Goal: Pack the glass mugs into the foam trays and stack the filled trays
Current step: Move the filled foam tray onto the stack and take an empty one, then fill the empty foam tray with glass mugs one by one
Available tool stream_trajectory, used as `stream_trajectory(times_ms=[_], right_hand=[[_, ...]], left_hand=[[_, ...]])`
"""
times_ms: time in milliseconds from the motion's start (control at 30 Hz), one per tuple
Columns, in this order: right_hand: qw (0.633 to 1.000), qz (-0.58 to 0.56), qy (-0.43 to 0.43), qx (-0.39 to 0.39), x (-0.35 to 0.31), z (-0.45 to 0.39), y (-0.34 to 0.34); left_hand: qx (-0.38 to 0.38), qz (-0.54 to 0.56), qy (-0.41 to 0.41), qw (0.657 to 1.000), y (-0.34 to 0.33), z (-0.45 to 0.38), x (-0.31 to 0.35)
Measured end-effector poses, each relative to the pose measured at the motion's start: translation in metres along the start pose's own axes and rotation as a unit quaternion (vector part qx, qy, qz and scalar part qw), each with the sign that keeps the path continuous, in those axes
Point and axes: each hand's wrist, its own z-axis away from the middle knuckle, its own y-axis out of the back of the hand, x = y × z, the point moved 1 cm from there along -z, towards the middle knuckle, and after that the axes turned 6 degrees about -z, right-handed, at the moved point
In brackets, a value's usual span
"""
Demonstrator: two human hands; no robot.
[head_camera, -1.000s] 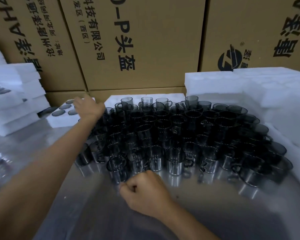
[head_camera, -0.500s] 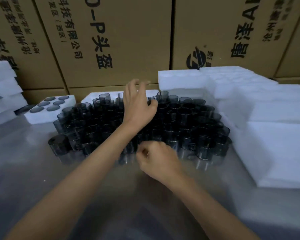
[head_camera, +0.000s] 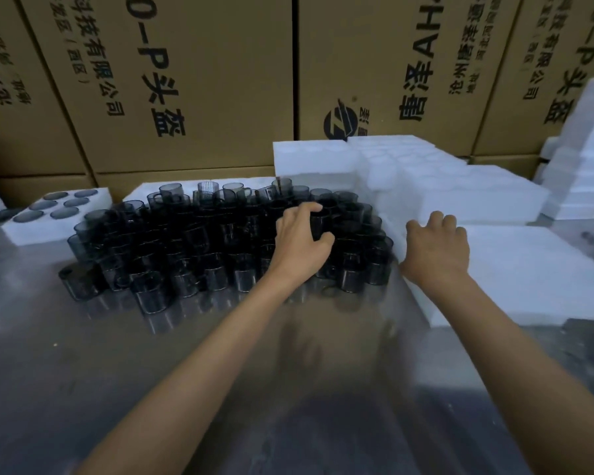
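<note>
Cardboard boxes with black print wall off the back of a shiny metal table. On it stands a tight cluster of dark glass mugs. One mug near the cluster's right side sits between the thumb and curled fingers of the left hand, which grips it from above. Just right, the right hand rests with relaxed, slightly spread fingers on the edge of a white foam tray. A filled tray lies at far left.
</note>
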Motion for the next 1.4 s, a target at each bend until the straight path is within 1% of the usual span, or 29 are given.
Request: stream_trajectory(times_ms=[67,133,233,300,400,500,567,633,700,767,800,833,867,900,967,1067,1100,1133,1200,1233,1333,1400], right_hand=[[1.0,-0.015,-0.005,-0.003,-0.001,-0.002,0.003],[1.0,-0.005,-0.013,-0.028,-0.001,-0.001,0.007],[0.999,-0.015,-0.015,-0.048,0.0,0.005,0.014],[0.998,-0.037,0.013,-0.046,-0.01,0.017,0.03],[0.99,-0.095,0.099,-0.037,-0.044,0.046,0.06],[0.969,-0.164,0.17,-0.072,-0.094,0.078,0.083],[0.952,-0.205,0.204,-0.099,-0.129,0.096,0.083],[0.937,-0.243,0.22,-0.125,-0.162,0.109,0.073],[0.921,-0.269,0.223,-0.174,-0.189,0.115,0.056],[0.894,-0.301,0.226,-0.242,-0.21,0.117,0.041],[0.881,-0.314,0.231,-0.267,-0.217,0.117,0.036],[0.876,-0.318,0.239,-0.274,-0.221,0.115,0.033],[0.88,-0.309,0.247,-0.263,-0.221,0.112,0.032],[0.892,-0.292,0.254,-0.234,-0.218,0.106,0.032],[0.914,-0.287,0.242,-0.155,-0.203,0.088,0.035],[0.93,-0.333,0.14,-0.07,-0.163,0.048,0.032],[0.937,-0.327,0.107,-0.065,-0.15,0.034,0.025],[0.939,-0.323,0.082,-0.084,-0.14,0.022,0.016],[0.927,-0.341,0.053,-0.146,-0.129,0.008,-0.006],[0.92,-0.356,0.049,-0.158,-0.128,0.004,-0.018],[0.915,-0.38,0.062,-0.12,-0.131,-0.003,-0.04],[0.913,-0.386,0.08,-0.108,-0.131,-0.003,-0.044]], left_hand=[[-0.021,0.015,0.009,1.0,0.009,0.005,-0.003],[-0.035,0.033,0.017,0.999,0.021,0.011,-0.008],[-0.036,0.04,0.023,0.998,0.04,0.021,-0.02],[-0.039,0.031,0.023,0.998,0.054,0.025,-0.03],[-0.038,0.052,0.044,0.997,0.071,0.031,-0.045],[-0.004,0.076,0.057,0.995,0.083,0.037,-0.057],[0.026,0.083,0.061,0.994,0.088,0.04,-0.065],[0.05,0.079,0.067,0.993,0.093,0.043,-0.072],[0.068,0.087,0.086,0.99,0.096,0.043,-0.08],[0.071,0.099,0.113,0.986,0.099,0.042,-0.088],[0.067,0.106,0.122,0.985,0.099,0.041,-0.091],[0.063,0.118,0.128,0.983,0.1,0.04,-0.094],[0.059,0.136,0.137,0.979,0.1,0.04,-0.096],[0.052,0.156,0.147,0.975,0.1,0.041,-0.098],[0.025,0.171,0.148,0.974,0.101,0.045,-0.105],[-0.04,0.151,0.112,0.981,0.098,0.051,-0.113],[-0.062,0.129,0.096,0.985,0.095,0.051,-0.115],[-0.083,0.103,0.083,0.988,0.093,0.051,-0.116],[-0.106,0.068,0.073,0.989,0.09,0.052,-0.117],[-0.107,0.063,0.072,0.99,0.09,0.053,-0.117],[-0.098,0.071,0.076,0.99,0.094,0.056,-0.122],[-0.099,0.08,0.08,0.989,0.096,0.058,-0.124]])
